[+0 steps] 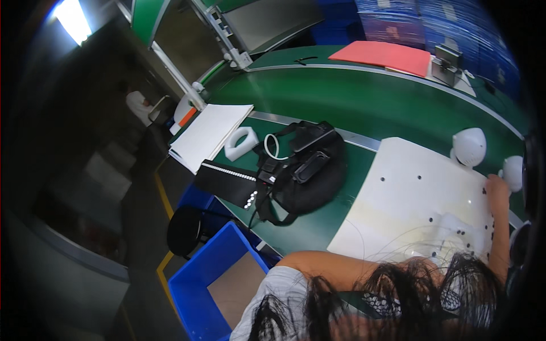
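I find the right hand (497,193) at the white sheet's (392,187) right edge, just beside a white rounded housing (513,173); I cannot tell whether its fingers grasp anything; hair hides the left hand; another housing (470,146) stands left.

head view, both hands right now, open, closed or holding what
Left hand: mostly hidden by hair; cannot be told.
Right hand: fingers right by the farther-right white rounded device; whether it grips it cannot be told.

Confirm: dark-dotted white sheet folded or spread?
Spread: the white sheet shows its broad face, no fold visible; hair hides part of it.
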### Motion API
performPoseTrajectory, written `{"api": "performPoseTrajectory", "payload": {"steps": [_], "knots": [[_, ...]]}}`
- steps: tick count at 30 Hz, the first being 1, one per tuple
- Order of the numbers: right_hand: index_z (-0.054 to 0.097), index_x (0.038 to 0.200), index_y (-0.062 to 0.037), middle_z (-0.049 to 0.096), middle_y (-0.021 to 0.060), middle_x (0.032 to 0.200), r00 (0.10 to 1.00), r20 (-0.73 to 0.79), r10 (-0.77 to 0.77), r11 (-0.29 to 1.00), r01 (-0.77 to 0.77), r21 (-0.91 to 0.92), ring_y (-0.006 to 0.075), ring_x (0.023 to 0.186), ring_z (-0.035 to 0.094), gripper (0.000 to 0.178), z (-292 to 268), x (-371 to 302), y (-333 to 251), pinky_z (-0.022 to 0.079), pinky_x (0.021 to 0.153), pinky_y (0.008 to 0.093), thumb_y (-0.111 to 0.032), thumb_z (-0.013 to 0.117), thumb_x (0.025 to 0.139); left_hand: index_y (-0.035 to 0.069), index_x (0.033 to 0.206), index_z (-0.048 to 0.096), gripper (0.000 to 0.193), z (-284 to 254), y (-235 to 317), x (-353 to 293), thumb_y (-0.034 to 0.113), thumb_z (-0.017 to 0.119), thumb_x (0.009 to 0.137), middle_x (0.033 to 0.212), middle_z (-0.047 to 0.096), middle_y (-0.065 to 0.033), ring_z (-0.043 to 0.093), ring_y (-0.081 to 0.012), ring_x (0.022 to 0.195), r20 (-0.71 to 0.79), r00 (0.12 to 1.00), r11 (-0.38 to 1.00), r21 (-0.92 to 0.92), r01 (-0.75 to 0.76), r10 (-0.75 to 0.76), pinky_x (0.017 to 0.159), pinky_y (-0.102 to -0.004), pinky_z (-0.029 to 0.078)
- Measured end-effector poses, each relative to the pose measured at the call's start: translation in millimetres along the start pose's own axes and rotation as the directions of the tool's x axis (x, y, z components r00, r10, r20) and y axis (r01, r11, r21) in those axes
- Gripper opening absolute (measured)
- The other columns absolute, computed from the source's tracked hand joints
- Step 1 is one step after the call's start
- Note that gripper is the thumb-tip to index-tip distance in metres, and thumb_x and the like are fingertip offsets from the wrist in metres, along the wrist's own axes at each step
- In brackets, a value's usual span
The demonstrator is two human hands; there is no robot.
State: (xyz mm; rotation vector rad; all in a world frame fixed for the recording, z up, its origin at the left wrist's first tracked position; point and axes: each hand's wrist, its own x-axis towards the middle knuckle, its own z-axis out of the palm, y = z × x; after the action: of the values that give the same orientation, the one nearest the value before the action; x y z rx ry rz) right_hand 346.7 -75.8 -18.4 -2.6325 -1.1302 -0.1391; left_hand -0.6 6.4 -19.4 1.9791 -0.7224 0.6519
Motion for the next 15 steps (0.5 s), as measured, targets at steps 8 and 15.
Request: {"api": "performPoseTrajectory", "payload": {"steps": [8,15], "knots": [[0.053,0.107,-0.0011,0.05,0.0182,0.112,0.948,-0.161,-0.276,0.954,0.29,0.073,0.0346,0.107,0.044,0.032,27,16,-132,0.035,0.091,0.0371,-0.021,0.052,0.081,0.005,0.084,0.053,0.029,-2,16,3,0.007,0.058,0.055,0.11,0.053,-0.0117,0.053,-0.0272,0.08,-0.021,0.999,0.995,0.091,-0.04,0.043,0.067,-0.0369,0.043],[0.053,0.094,0.0005,0.053,0.0152,0.089,0.932,-0.262,-0.25,0.964,0.264,0.018,0.0351,0.083,0.051,0.027,-7,34,-60,0.042,0.075,0.0397,-0.005,0.06,0.069,0.005,0.097,0.054,0.043,-7,14,13,0.004,0.055,0.054,0.11,0.053,-0.0113,0.051,-0.0297,0.088,0.129,0.99,0.983,-0.172,0.07,-0.048,0.075,-0.0379,0.042]]}}
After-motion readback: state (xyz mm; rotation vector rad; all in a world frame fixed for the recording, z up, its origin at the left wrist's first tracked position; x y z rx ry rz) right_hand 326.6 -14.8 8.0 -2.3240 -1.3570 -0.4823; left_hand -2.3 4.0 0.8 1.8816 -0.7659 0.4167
